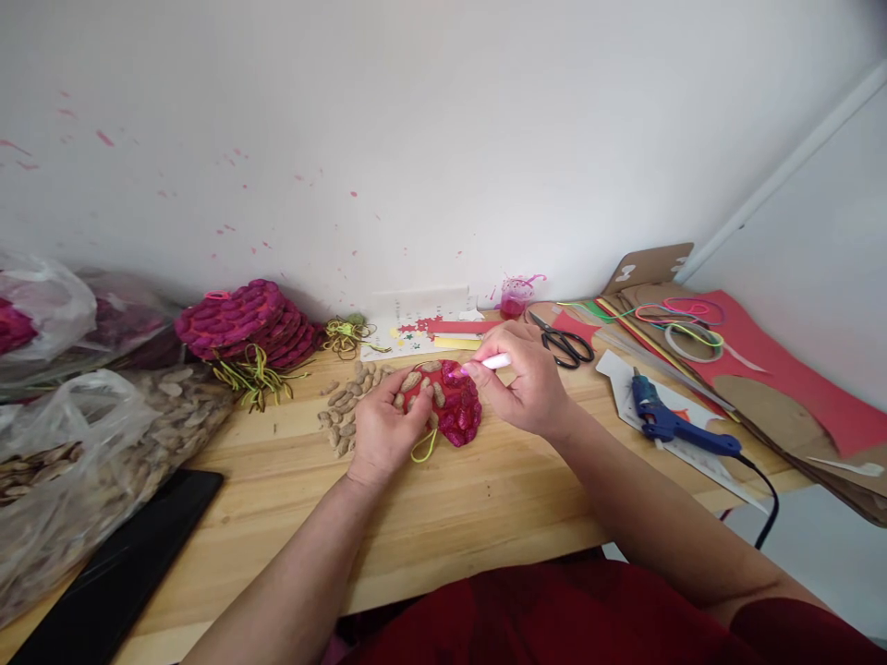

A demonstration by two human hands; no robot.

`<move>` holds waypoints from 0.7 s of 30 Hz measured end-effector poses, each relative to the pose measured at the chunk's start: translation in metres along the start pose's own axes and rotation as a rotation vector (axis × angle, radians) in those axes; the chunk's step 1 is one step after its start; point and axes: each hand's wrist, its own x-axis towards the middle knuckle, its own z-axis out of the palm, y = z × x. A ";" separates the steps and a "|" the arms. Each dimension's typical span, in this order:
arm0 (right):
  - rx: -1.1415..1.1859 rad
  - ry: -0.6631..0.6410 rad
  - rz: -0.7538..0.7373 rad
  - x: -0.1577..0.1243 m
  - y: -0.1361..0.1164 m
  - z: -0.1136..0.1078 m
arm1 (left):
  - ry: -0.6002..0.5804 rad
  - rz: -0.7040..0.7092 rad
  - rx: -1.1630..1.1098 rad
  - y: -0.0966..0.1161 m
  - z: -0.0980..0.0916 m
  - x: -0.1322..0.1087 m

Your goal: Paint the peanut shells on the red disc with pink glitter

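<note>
While the left hand point(388, 420) grips the peanut-covered disc point(450, 406) at eight o'clock, the right hand point(523, 374) at two pinches a white tool point(496, 361) over it; loose peanuts point(343, 403) lie at nine, a magenta stack point(239, 320) farther at ten.

I count one glue gun point(666, 424), one pair of scissors point(558, 336) near three o'clock; one white-handled tool point(497, 361) at four; one peanut-studded piece point(457, 405) at six.
</note>
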 end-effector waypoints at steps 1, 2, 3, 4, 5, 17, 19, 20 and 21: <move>0.004 -0.014 0.013 0.000 0.000 0.000 | 0.001 0.003 0.000 0.000 0.000 0.000; 0.005 -0.028 0.024 0.000 0.000 0.000 | 0.001 0.005 0.000 0.000 0.000 0.000; 0.005 -0.036 0.031 0.000 0.001 0.000 | 0.000 0.006 -0.002 0.000 0.000 0.000; 0.005 -0.037 0.031 0.000 0.001 0.000 | -0.001 0.006 -0.003 0.000 0.000 0.000; 0.004 -0.028 0.025 0.000 0.001 0.001 | -0.003 0.003 -0.003 0.000 0.000 0.000; -0.072 0.018 -0.047 -0.001 -0.003 0.003 | -0.001 0.011 0.018 0.000 0.001 -0.001; -0.056 0.028 -0.047 -0.001 -0.002 0.002 | 0.002 0.008 0.021 -0.001 0.001 -0.001; -0.040 0.028 -0.039 -0.001 -0.001 0.002 | -0.004 0.001 0.017 -0.001 0.001 -0.001; -0.029 0.023 -0.029 -0.001 -0.001 0.002 | -0.011 -0.012 0.007 -0.001 0.001 -0.001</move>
